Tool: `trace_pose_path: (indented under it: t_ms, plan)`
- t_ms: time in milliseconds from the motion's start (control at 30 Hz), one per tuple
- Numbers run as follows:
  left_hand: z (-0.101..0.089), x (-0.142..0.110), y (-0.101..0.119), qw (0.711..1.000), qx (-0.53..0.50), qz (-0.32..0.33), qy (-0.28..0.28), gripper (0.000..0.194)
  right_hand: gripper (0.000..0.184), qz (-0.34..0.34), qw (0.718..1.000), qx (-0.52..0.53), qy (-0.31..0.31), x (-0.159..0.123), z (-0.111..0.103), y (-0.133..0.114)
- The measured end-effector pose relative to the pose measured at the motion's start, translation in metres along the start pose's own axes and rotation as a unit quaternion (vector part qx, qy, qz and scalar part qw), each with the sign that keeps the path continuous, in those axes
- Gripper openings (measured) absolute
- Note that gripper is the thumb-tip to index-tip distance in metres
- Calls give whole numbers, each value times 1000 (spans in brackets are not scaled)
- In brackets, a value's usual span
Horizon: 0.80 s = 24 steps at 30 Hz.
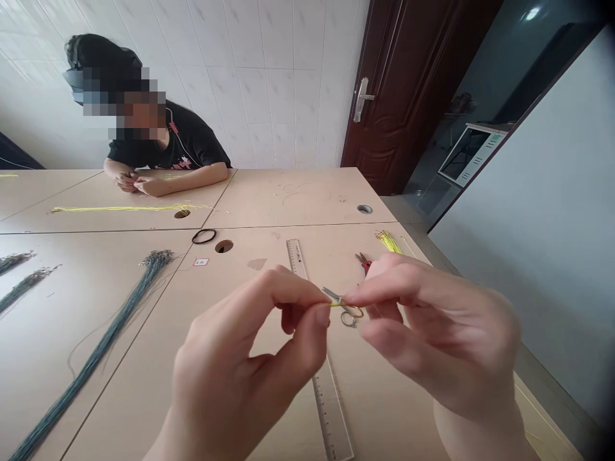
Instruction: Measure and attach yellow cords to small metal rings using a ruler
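My left hand and my right hand are raised close together above the table. Both pinch the ends of a short yellow wire between thumb and forefinger. Small scissors lie on the table just behind the pinch, beside a clear ruler that runs toward me. Red-handled pliers and a bundle of yellow wires lie further back on the right.
Long bundles of dark green wires lie on the left of the beige table. A black loop sits near a cable hole. Across the table a person works beside long yellow wires. A dark door stands behind.
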State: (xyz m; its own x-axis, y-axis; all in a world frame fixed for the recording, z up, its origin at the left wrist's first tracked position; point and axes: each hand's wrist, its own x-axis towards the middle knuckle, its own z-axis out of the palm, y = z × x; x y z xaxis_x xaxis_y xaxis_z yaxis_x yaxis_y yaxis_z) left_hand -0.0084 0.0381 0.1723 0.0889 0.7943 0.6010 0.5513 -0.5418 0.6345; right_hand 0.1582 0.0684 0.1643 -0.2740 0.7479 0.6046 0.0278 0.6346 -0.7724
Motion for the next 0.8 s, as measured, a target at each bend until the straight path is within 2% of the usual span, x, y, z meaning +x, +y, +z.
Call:
trace_pose_path:
  t_ms: [100,233,333,500,800]
  plan:
    - [0,-1,-1,999,-6,27,-17,14,22,47,998,24,-28,2,-4,-5]
    - [1,-4,-2,999,-15,42,-27,16,16,87,994,20,-60,4,-4,-14]
    - [2,-5,-3,999,-18,36,-27,17,15,98,993,26,-60,5,-2,-16]
    - [3,-5,-2,998,-48,28,-30,16,18,75,996,29,-47,2,2,-15]
    - [1,-7,4,996,-91,-5,-2,14,15,20,999,17,-22,-3,7,-8]
